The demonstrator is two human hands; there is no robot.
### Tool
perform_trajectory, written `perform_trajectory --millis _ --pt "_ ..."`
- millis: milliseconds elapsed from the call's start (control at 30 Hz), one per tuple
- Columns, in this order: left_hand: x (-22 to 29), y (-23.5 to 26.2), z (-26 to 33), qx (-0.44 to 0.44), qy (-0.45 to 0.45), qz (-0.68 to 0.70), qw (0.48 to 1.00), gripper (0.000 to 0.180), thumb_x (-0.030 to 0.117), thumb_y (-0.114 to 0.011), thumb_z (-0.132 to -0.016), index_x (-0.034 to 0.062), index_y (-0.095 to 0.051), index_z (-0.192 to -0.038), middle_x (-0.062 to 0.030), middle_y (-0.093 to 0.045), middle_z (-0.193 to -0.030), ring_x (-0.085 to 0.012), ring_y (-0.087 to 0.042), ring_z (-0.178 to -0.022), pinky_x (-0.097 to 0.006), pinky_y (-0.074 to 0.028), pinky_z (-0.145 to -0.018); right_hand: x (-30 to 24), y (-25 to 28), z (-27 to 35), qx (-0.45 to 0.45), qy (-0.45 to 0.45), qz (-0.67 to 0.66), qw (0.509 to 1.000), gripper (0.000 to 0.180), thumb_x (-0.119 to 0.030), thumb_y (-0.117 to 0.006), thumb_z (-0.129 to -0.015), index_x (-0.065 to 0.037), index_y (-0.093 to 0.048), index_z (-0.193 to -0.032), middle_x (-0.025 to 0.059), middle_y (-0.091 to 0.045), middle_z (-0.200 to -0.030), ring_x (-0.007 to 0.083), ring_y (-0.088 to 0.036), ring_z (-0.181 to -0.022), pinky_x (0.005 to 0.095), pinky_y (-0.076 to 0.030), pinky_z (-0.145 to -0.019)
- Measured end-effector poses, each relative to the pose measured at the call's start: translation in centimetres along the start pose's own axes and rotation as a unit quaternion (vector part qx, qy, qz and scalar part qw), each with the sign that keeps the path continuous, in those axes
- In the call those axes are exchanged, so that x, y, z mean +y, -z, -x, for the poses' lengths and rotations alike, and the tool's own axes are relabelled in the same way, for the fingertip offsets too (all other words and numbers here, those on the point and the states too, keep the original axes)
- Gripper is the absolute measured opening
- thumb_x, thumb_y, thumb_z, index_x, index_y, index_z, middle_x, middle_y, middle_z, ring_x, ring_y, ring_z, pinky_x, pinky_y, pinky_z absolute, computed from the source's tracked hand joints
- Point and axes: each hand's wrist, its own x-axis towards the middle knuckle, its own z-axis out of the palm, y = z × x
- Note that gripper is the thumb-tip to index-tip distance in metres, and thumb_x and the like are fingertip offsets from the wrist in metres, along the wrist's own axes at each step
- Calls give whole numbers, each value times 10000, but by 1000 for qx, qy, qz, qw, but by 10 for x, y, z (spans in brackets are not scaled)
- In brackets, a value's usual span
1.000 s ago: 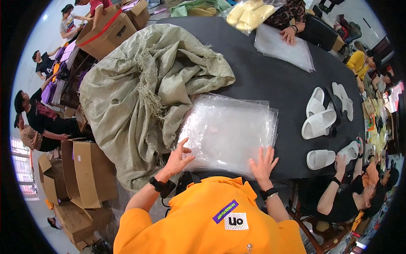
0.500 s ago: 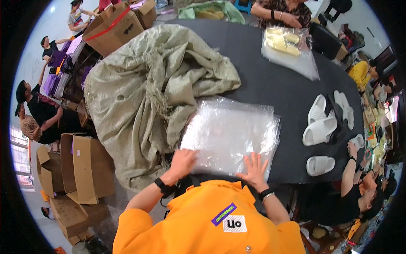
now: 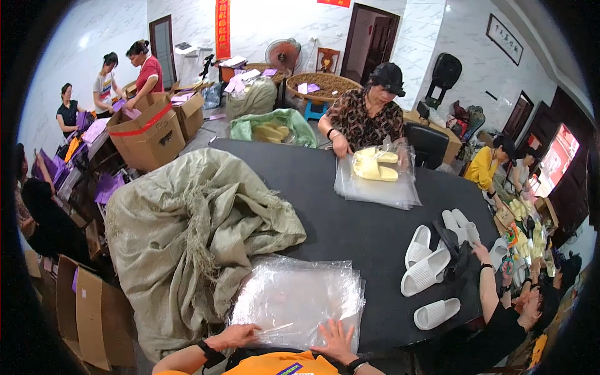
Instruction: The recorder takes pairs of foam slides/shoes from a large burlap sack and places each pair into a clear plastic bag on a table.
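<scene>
Clear plastic bags point(image 3: 299, 301) lie in a flat stack at the near edge of the black table point(image 3: 350, 219), right in front of us, with their left side touching the big grey-green sack point(image 3: 187, 231). Our left hand point(image 3: 237, 335) rests on the stack's near left corner, fingers spread and flat, pressing rather than grasping. Our right hand point(image 3: 335, 340) lies open on the near edge towards the right, palm down, fingers fanned, holding nothing.

Compared with a second ago, our view has tipped up: then we looked almost straight down on the stack, now we see across the table and into the room. Both hands have slid back to the stack's near edge and sit lower in the picture, while the stack itself stays where it was. We judge that the bags are being squared and held down, not lifted.

White slippers point(image 3: 428, 269) lie to the right, well apart from the bags. Across the table another person's hands work yellow slippers point(image 3: 375, 165) into a bag on a second stack. A cardboard box point(image 3: 147, 134) stands beyond the sack.
</scene>
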Motion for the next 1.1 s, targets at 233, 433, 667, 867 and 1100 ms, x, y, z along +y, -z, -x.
perform_trajectory --millis 233,433,667,867,1100 --pt "16 137 -64 413 -111 41 903 232 55 -573 -777 49 -552 -1008 -162 -565 -893 -325 -551 -829 -366 -452 -715 -14 22 7 -14 -51 29 998 771 -587 -554 -736 -178 -329 -1349 191 -248 -1398 363 -191 -1297 574 -129 -1020" --pt "10 201 -114 488 29 -199 849 393 285 -457 -887 31 -432 -1186 -192 -533 -1067 -381 -475 -1003 -444 -388 -832 1 -8 -1 30 -2 -17 999 827 -743 -450 -681 -283 -313 -1356 157 -185 -1432 397 -145 -1309 724 -15 -901" --pt "6 184 -131 168 77 78 980 435 370 -436 -895 -23 -554 -1039 -168 -602 -890 -252 -581 -807 -362 -443 -705 2 -4 -1 22 -27 -1 999 828 -755 -426 -686 -304 -279 -1366 134 -163 -1444 363 -128 -1323 714 -7 -915" --pt "-60 225 -159 395 29 52 917 277 183 -485 -849 -38 -557 -999 -204 -572 -905 -296 -551 -818 -386 -438 -724 -6 10 -2 -20 -43 3 999 827 -752 -423 -693 -314 -249 -1372 135 -161 -1440 364 -120 -1321 709 0 -919" --pt "-40 269 -154 353 227 113 901 562 8 -397 -818 -42 -202 -1343 -280 -354 -1297 -407 -370 -1174 -414 -339 -964 -2 8 8 -25 -72 -9 997 817 -749 -403 -711 -306 -225 -1374 130 -94 -1446 370 -65 -1321 704 20 -923"
